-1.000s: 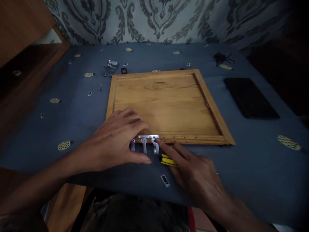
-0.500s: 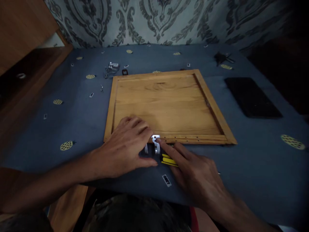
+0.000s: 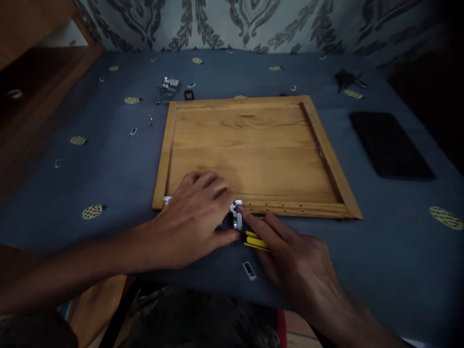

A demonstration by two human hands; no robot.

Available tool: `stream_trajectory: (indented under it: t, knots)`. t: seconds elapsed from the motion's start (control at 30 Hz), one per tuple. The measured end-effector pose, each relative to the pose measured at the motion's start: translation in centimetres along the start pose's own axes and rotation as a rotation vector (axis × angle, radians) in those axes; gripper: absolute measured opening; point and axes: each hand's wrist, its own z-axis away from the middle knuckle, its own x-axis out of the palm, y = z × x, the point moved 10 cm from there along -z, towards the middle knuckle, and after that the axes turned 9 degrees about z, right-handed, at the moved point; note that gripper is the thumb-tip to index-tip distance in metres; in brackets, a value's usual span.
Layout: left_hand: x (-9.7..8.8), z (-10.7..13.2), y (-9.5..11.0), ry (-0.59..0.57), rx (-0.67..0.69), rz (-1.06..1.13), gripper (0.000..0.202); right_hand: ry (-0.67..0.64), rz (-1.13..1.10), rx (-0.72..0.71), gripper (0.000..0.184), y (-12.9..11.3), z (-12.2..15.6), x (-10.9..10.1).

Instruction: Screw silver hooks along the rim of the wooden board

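- Head camera looks down on a framed wooden panel lying flat on a blue cloth printed with small yellow pineapples.
- At the panel's near edge, towards its left corner, sits a metal hook rail. Only its right end and a sliver of its left tip peek out, and the rest is hidden.
- Left hand lies palm down over that rail. The fingers are close together and slightly bent onto the panel's near frame strip, and the thumb stretches along the cloth side. Whether it grips the rail or merely presses on it, I cannot tell.
- Right hand comes in from the near side of the panel. Its forefinger is stretched out and touches the rail's right end.
- Its other fingers are bent over a yellow-handled tool lying just beside the panel's near edge. I cannot tell whether they actually hold it.
- A small dark label lies on the cloth nearer the person than the tool.
- A black phone rests face up to the right of the panel, apart from it.
- Small metal fittings lie just past the panel's far left corner.
- A dark tangled object lies beyond its far right corner.
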Motion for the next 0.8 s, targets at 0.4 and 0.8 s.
stream_trajectory:
  t: [0.4, 0.8]
  knots:
    - [-0.2, -0.1, 0.1, -0.016, -0.03, 0.038, 0.02, 0.026, -0.07, 0.03, 0.063, 0.0, 0.0, -0.7]
    - [-0.2, -0.2, 0.0, -0.024, -0.045, 0.027, 0.015, 0.083, -0.142, 0.049, 0.05, 0.0, 0.2, -1.4]
